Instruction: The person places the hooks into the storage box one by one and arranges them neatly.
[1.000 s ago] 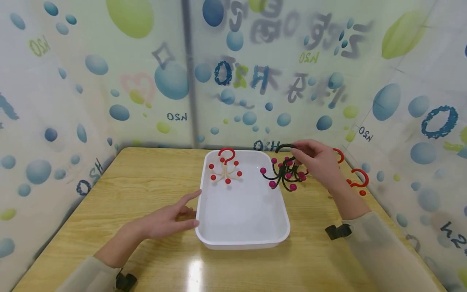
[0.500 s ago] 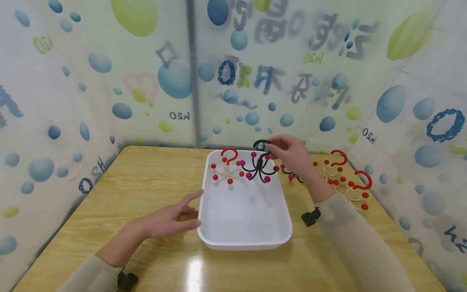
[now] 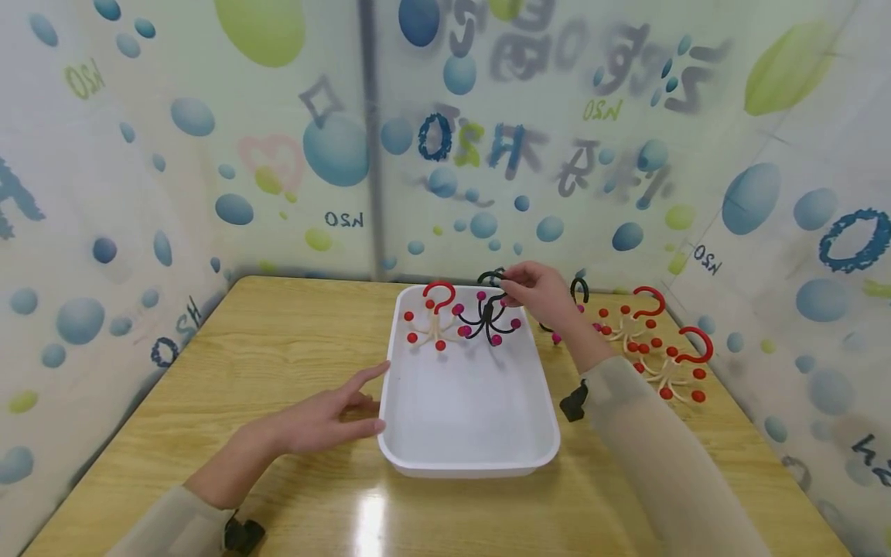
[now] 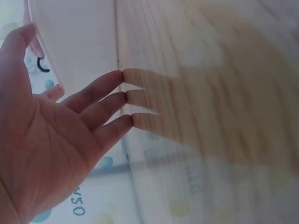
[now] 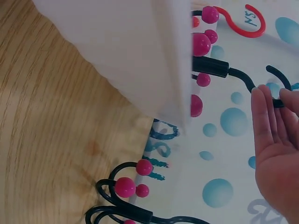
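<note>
My right hand [image 3: 550,298] pinches the curved hook of a black multi-arm hook hanger [image 3: 487,313], whose arms end in magenta balls. In the right wrist view the hanger's black stem [image 5: 210,65] shows above the wall of the white tray [image 3: 473,418], its lower arms hidden. It is inside the tray's back right part; whether it touches the bottom I cannot tell. Beside it, a cream hanger [image 3: 435,329] with a red hook and red balls stands in the back left. My left hand [image 3: 320,422] touches the tray's left side with extended fingers [image 4: 100,91].
Right of the tray, another black hanger [image 5: 135,212] stands on the wooden table [image 3: 299,333], partly hidden by my right hand in the head view. Two cream hangers with red hooks [image 3: 647,300] stand farther right. Patterned walls [image 3: 278,193] enclose the table's back and sides.
My right hand has brought the black hanger left from the group beside the tray, then slightly lower, next to the cream one. The left hand stays at the tray's side.
</note>
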`<state>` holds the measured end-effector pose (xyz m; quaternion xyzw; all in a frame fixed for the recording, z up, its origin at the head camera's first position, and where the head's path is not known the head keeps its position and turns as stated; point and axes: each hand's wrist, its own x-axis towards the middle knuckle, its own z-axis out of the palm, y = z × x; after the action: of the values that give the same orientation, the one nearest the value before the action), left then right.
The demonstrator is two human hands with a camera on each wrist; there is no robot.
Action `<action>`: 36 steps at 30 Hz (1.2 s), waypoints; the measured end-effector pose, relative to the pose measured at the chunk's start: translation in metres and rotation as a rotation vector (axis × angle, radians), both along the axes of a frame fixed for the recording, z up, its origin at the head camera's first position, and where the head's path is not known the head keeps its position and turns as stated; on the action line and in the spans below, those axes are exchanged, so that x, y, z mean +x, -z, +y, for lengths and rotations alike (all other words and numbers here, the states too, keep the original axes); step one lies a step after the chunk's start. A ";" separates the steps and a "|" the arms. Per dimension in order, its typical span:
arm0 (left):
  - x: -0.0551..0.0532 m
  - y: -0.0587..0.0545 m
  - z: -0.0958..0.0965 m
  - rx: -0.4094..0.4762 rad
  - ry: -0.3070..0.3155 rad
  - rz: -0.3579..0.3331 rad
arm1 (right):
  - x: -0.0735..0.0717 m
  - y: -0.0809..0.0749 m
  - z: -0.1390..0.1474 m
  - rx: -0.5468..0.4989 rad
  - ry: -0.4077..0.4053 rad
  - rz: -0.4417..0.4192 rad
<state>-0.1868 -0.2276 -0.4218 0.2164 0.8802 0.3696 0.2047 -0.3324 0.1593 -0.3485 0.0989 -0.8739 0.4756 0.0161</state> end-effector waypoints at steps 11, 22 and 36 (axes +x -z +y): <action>0.000 0.000 -0.001 -0.009 0.017 0.028 | -0.017 0.018 0.006 0.037 -0.037 -0.104; -0.001 0.000 -0.001 0.001 0.026 0.030 | -0.018 0.023 0.012 -0.003 -0.028 -0.133; -0.001 -0.002 0.000 -0.011 0.015 0.012 | -0.011 0.023 0.022 0.053 -0.030 -0.084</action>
<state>-0.1874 -0.2274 -0.4201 0.2239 0.8818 0.3619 0.2035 -0.3439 0.1811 -0.3710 0.0921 -0.8845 0.4563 -0.0301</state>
